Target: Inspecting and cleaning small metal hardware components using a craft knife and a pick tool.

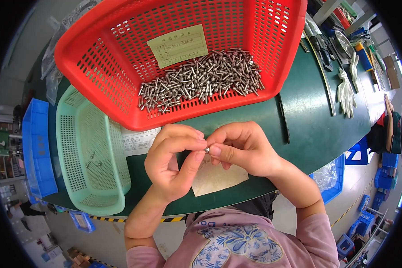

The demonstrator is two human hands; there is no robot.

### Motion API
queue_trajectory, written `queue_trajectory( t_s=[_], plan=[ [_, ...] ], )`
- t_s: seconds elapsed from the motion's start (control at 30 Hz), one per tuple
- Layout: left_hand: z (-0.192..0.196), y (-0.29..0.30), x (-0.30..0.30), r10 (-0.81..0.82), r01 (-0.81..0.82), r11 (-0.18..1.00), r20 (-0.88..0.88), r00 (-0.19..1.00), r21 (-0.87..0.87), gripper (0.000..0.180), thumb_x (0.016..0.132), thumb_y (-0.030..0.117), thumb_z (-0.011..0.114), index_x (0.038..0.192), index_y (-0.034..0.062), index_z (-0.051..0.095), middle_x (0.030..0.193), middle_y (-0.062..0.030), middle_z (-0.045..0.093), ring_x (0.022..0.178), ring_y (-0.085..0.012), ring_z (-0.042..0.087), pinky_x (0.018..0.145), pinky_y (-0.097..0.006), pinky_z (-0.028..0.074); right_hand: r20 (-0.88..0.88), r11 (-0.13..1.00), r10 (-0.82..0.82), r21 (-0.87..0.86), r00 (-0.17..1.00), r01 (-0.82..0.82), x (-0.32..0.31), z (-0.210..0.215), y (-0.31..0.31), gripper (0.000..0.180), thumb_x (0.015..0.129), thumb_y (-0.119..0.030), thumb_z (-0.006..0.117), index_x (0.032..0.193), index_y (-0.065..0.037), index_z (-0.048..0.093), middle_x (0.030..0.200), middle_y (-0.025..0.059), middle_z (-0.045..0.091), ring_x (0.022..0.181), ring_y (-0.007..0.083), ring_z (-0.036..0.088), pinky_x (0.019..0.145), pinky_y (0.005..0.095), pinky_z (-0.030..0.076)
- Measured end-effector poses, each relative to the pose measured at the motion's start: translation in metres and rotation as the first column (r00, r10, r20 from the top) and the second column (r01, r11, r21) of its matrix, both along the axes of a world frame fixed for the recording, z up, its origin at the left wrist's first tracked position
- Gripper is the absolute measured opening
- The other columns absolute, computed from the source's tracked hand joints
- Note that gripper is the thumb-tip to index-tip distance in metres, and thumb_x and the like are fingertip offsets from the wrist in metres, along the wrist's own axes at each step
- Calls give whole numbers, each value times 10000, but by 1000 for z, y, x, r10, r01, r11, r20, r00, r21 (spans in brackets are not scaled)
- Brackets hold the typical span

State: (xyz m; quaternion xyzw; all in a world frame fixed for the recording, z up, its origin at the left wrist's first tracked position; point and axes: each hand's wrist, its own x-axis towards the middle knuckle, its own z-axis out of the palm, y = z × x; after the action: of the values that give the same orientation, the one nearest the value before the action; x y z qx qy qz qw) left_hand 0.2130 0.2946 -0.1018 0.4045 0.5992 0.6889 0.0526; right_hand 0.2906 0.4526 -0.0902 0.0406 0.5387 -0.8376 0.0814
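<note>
My left hand (170, 156) and my right hand (244, 146) meet over the table's front part, fingertips pinched together. Between them is a small metal pin (207, 150), of which only a round shiny end shows. The fingers hide the rest of it. Just beyond my hands stands a big red perforated basket (143, 123), tilted toward me. Many similar silvery metal pins (205, 76) lie heaped in it, and a yellowish paper card (177, 45) rests against its far wall. Below my hands a beige sheet of paper (219, 182) lies on the green table (263, 192).
At the left is a light green perforated basket (121, 196) with a few pins (93, 163) inside. A white printed sheet (140, 140) lies partly under the red basket. A blue bin (35, 147) stands farther left. White gloves (346, 94) and a thin dark bar (284, 118) lie at the right.
</note>
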Motion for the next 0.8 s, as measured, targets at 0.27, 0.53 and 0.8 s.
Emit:
queue_trajectory(
  t_s=[0.27, 0.53, 0.8],
  plan=[
    [-2, -3, 4, -47, 35, 996, 154, 987, 79, 134, 808, -31, 574, 931, -25, 520, 902, -131, 546, 852, -201, 553, 771, -306, 461, -10, 1000, -24, 12, 1000, 24, 3, 0, -4, 152, 886, -128, 584, 920, 18, 611, 745, 35, 606, 657, 56, 549, 534, 194, 437],
    [-3, 2, 2, -135, 106, 988, 283, 950, 117, 105, 838, -16, 547, 939, -26, 521, 903, -123, 536, 862, -187, 536, 811, -314, 442, -35, 999, -40, -12, 999, 40, 5, 2, 1, 157, 880, -131, 592, 918, 19, 617, 775, 36, 617, 691, 65, 570, 536, 197, 446],
    [0, 3, -5, -95, 78, 994, 280, 955, 70, 85, 849, 5, 542, 929, -18, 524, 908, -108, 530, 841, -156, 523, 774, -269, 431, -40, 999, -21, 34, 999, 23, -5, 10, 7, 135, 874, -109, 593, 903, 20, 622, 763, 39, 617, 645, 67, 551, 530, 199, 440]
  ],
)
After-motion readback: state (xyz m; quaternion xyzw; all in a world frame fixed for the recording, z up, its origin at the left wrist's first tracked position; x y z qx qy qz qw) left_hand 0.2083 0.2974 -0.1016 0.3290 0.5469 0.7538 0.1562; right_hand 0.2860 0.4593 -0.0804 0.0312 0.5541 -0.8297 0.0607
